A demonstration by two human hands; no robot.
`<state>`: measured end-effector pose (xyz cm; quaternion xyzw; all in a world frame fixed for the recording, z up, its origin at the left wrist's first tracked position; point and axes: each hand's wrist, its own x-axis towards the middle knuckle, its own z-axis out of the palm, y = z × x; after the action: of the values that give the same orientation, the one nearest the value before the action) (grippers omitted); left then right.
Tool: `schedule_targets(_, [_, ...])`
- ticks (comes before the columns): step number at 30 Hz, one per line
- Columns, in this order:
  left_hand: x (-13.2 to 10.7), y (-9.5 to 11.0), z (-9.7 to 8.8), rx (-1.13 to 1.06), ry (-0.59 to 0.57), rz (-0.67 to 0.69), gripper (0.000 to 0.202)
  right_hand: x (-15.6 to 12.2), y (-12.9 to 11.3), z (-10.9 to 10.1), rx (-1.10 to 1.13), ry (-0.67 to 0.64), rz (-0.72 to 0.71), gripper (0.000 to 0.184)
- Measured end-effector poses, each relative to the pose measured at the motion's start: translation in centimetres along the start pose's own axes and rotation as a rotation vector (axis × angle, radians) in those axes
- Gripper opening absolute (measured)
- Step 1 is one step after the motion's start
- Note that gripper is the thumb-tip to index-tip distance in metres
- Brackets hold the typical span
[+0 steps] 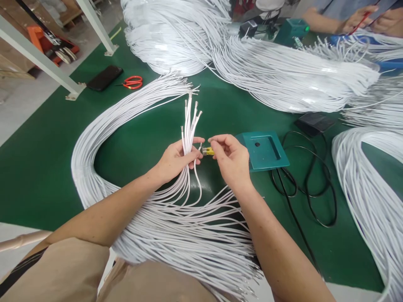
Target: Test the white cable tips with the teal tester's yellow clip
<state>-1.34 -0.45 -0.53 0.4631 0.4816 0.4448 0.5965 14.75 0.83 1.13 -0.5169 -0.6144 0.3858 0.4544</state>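
Observation:
My left hand [178, 158] is closed round a small bunch of white cables [189, 121] whose stripped ends point up and away from me. My right hand [229, 157] pinches a small yellow connector [208, 151] between thumb and fingers, right beside the left hand's fingertips. One cable end meets the connector between the two hands. The rest of that cable bundle [189, 235] fans out over the green table [47, 167] towards my lap and loops round to the left.
A teal tray [267, 161] lies right of my hands, with a black pedal [315, 122] and black cord [305, 188] beyond. Big white cable bundles [283, 79] fill the far side and right. Red scissors [132, 82] and a phone [104, 77] lie far left. Another person's hands [355, 19] work top right.

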Motion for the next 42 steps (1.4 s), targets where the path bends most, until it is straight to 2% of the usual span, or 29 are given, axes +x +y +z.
schedule_targets(2, [0.0, -0.1, 0.0, -0.02, -0.015, 0.005, 0.037, 0.2, 0.4, -0.1, -0.072, -0.006, -0.034, 0.016])
schedule_targets(6, [0.0, 0.2, 0.2, -0.106, -0.04, -0.027, 0.036, 0.1, 0.8, 0.1, -0.274, -0.121, -0.182, 0.014])
schedule_targets(10, [0.3, 0.9, 0.0, -0.3, -0.066, -0.262, 0.033, 0.0, 1.0, -0.1, -0.591, -0.202, -0.417, 0.031])
schedule_targets(12, [0.5, 1.1, -0.2, -0.352, -0.063, -0.353, 0.031, 0.3, 1.1, -0.5, -0.745, -0.233, -0.517, 0.033])
schedule_targets(15, [0.7, 0.9, -0.4, -0.337, -0.028, -0.326, 0.033, 0.8, 1.4, -1.3, -0.921, -0.208, -0.576, 0.022])
schedule_targets(19, [0.8, 0.2, -0.5, -0.167, 0.004, -0.196, 0.036, 1.2, 1.7, -2.3, -1.058, -0.246, -0.523, 0.019])
schedule_targets(24, [1.0, -0.7, -0.4, 0.005, -0.007, -0.124, 0.034, 1.4, 2.0, -2.7, -1.074, -0.311, -0.482, 0.019])
schedule_targets(33, [1.0, -1.0, -0.2, 0.067, 0.024, -0.136, 0.035, 1.5, 2.3, -2.7, -1.041, -0.249, -0.529, 0.022])
schedule_targets(37, [0.8, -0.6, 0.2, 0.088, 0.034, -0.119, 0.036, 1.1, 1.7, -2.4, -0.908, -0.188, -0.51, 0.017])
schedule_targets(42, [0.4, 0.1, 0.6, 0.155, 0.054, -0.094, 0.035, 0.8, 1.2, -1.6, -0.676, -0.135, -0.421, 0.022])
